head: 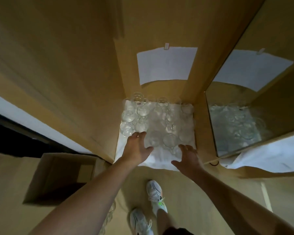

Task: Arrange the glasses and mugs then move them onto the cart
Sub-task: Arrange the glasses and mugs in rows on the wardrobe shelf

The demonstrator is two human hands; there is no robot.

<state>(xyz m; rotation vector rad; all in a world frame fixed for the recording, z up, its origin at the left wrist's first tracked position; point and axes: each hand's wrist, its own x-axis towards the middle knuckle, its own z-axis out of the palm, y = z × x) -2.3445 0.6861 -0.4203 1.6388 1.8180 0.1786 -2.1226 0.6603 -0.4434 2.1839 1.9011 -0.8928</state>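
Several clear glasses and mugs [142, 119] stand crowded together on a white cloth [159, 160] that covers a low surface between cardboard walls. My left hand [138, 146] reaches over the cloth's near left part, fingers spread, its fingertips at the nearest glasses. My right hand [187, 156] hovers over the cloth's near right part, fingers spread, just short of a round glass [170, 140]. Neither hand holds anything. The cart is not in view.
Tall cardboard panels [92, 82] close in the left, back and right sides; a white paper sheet [166, 65] is clipped on the back panel. A mirror-like pane [234, 126] stands at right. An open cardboard box [58, 180] sits on the floor at left, more glassware [109, 216] beside it.
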